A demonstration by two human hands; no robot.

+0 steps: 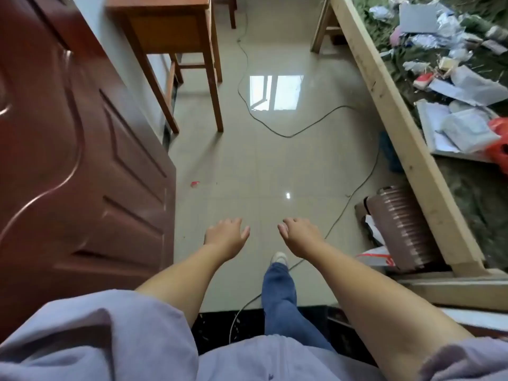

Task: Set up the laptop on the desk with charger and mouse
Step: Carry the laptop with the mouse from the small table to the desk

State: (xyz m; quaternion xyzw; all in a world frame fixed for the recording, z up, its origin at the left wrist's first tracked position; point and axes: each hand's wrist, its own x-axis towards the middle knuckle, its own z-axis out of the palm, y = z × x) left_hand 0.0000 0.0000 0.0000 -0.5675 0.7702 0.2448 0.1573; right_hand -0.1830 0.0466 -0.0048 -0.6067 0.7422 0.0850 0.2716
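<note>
I stand in a doorway looking down at a tiled floor. My left hand (226,236) and my right hand (299,235) hang in front of me over the floor, fingers loosely curled, holding nothing. A brown wooden desk (165,20) stands at the far left, past the door. A grey closed laptop (417,17) lies among clutter on the bed at the upper right. No mouse or charger can be made out.
A dark red door (68,160) stands open on my left. A wooden bed frame (398,127) runs along the right, its top littered with papers and bags. A dark cable (275,127) snakes across the floor. A ribbed brown case (401,226) leans by the bed.
</note>
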